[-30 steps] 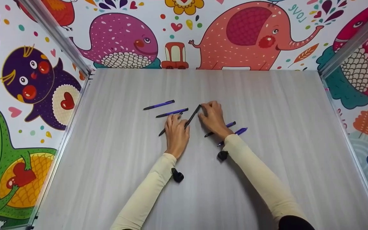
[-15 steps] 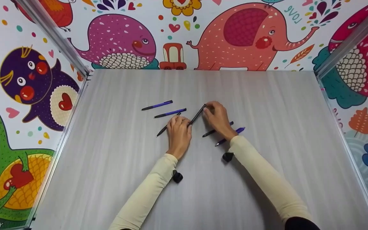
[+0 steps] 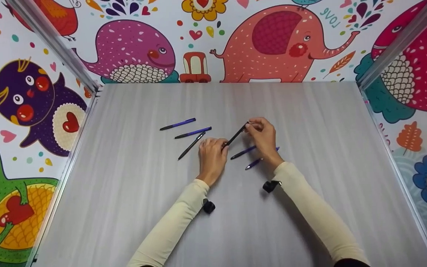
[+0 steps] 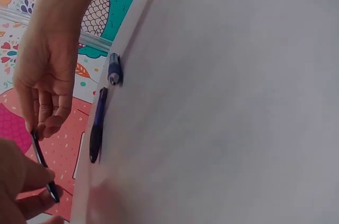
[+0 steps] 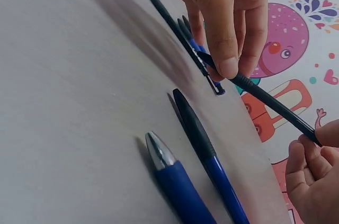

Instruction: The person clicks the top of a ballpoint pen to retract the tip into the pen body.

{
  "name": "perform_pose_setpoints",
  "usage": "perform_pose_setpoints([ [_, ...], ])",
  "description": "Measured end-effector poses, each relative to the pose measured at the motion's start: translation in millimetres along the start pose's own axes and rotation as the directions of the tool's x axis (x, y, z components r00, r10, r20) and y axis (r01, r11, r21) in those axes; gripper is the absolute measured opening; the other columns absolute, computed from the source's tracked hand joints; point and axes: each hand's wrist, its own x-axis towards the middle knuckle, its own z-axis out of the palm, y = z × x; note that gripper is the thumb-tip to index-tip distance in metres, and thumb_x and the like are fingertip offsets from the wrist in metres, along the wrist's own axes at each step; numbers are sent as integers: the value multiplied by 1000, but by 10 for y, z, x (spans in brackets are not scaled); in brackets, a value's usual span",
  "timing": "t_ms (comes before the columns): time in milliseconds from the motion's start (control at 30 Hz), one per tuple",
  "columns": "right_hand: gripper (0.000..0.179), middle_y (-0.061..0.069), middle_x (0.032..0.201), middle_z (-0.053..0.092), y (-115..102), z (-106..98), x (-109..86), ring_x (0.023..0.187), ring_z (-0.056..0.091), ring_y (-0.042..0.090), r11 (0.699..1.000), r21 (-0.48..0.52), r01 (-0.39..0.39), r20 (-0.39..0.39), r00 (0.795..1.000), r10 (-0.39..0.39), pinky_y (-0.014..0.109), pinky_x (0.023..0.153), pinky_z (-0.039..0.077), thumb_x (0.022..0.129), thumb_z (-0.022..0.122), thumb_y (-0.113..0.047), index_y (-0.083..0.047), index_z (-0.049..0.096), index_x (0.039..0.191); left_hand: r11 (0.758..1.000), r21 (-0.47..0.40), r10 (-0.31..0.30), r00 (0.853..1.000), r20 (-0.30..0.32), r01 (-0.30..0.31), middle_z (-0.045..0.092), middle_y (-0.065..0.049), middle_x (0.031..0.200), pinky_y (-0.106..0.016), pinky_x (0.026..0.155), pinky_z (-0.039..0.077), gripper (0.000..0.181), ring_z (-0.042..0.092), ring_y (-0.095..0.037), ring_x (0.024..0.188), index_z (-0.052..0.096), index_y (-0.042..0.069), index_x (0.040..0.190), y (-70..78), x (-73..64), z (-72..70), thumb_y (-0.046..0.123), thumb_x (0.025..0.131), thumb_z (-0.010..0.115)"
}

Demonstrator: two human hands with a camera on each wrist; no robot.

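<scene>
A black pen (image 3: 237, 134) slants between both hands, held above the table. My left hand (image 3: 212, 159) pinches its lower tip end between thumb and finger, as the right wrist view shows. At the other end my right hand (image 3: 263, 137) grips it with thumb and fingertips, the remaining fingers curled. Left of the left hand lies another black pen (image 3: 191, 145), close to two blue-and-black pens (image 3: 193, 132). Beneath the right hand and wrist are a blue-and-black pen (image 5: 204, 144) and a thicker blue pen (image 5: 177, 181) with a silver tip, both partly covered in the head view.
The pale wood-grain table (image 3: 124, 207) ends at metal rails on its left and right sides. Upright panels with cartoon animals, such as an elephant (image 3: 269, 44), close off the back and sides. A black wrist device (image 3: 269, 186) hangs by the right sleeve.
Both hands have shifted right with the pen between them, the right hand farther, so more of the pen shows. The black pen on the left, partly covered before, is now uncovered.
</scene>
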Motion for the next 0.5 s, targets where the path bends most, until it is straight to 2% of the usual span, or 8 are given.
perform_pose_setpoints([
  [100, 21, 20, 102, 79, -3, -86, -45, 86, 77, 18, 1000, 11, 7, -9, 1000, -6, 45, 84, 66, 103, 76, -1, 11, 72, 120, 1000, -18, -2, 1000, 18, 2, 81, -7, 110, -59, 117, 43, 15, 67, -29, 113, 82, 9, 114, 70, 10, 3, 14, 99, 82],
  [300, 16, 16, 97, 79, 12, -246, -117, 84, 77, 19, 998, 47, 46, -40, 998, -44, 37, 79, 66, 102, 76, 1, 9, 73, 115, 999, -43, 25, 999, 33, -24, 81, -7, 109, -58, 117, 43, 14, 67, -28, 112, 83, 8, 112, 194, 16, 16, 12, 99, 82],
  [400, 14, 18, 96, 79, 12, -325, -151, 84, 77, 25, 997, 33, 69, -52, 996, -67, 39, 78, 65, 102, 77, 1, 8, 74, 114, 998, -45, 36, 999, 37, -34, 81, -7, 108, -57, 115, 45, 14, 67, -28, 111, 83, 8, 111, 245, 19, 39, 12, 98, 83],
  [500, 15, 19, 97, 78, -2, -404, -197, 87, 76, 38, 997, 6, 74, -61, 995, -73, 39, 75, 64, 103, 76, -1, 7, 75, 115, 998, -49, 42, 998, 48, -40, 81, -7, 108, -56, 114, 46, 15, 68, -28, 111, 84, 8, 112, 295, 22, 67, 13, 98, 83],
])
